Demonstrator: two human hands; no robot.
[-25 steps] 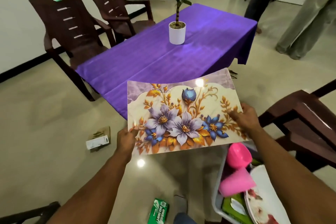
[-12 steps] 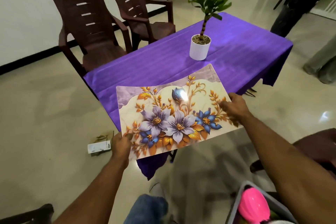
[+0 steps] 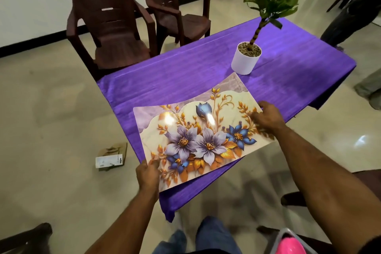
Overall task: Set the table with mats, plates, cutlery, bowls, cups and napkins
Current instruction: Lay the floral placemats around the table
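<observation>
A glossy rectangular place mat printed with purple and blue flowers and gold leaves [image 3: 203,128] is held over the near corner of the table, which is draped in a shiny purple cloth [image 3: 185,72]. The left hand [image 3: 147,175] pinches the mat's near left corner — thumb on top, fingers curled beneath. The right hand [image 3: 266,118] grips the right short edge, thumb pressed on the printed face and the other fingers wrapped around the rim. The mat bows slightly between the two hands; whether its far edge touches the cloth cannot be told. Just beyond its far right corner stands a white cylindrical pot with a leafy green plant [image 3: 246,61]. Two dark brown plastic armchairs [image 3: 115,33] stand at the far side of the table. At the lower right edge a bright pink plastic item [image 3: 290,246] sits in a grey tub — only partly in view
</observation>
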